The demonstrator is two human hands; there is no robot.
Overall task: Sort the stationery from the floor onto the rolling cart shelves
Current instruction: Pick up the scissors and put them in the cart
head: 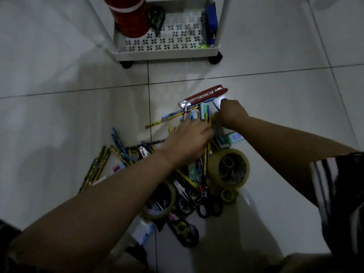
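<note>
A heap of stationery lies on the tiled floor: several patterned pencils (94,170), a red box cutter (206,94), a big yellowish tape roll (229,168), black scissors (206,207) and small boxes (230,138). My left hand (189,142) reaches flat over the middle of the heap, fingers spread on the pencils. My right hand (232,113) is curled at the far side of the heap, just below the cutter; what its fingers hold is hidden. The white rolling cart (167,54) stands beyond the heap.
The cart's bottom shelf holds a red cylinder (130,16), a green tape dispenser (157,18), a blue stapler (211,22) and a small green item (201,47). Another tape roll (161,201) and a dark dispenser (185,231) lie nearer me. The scene is dim.
</note>
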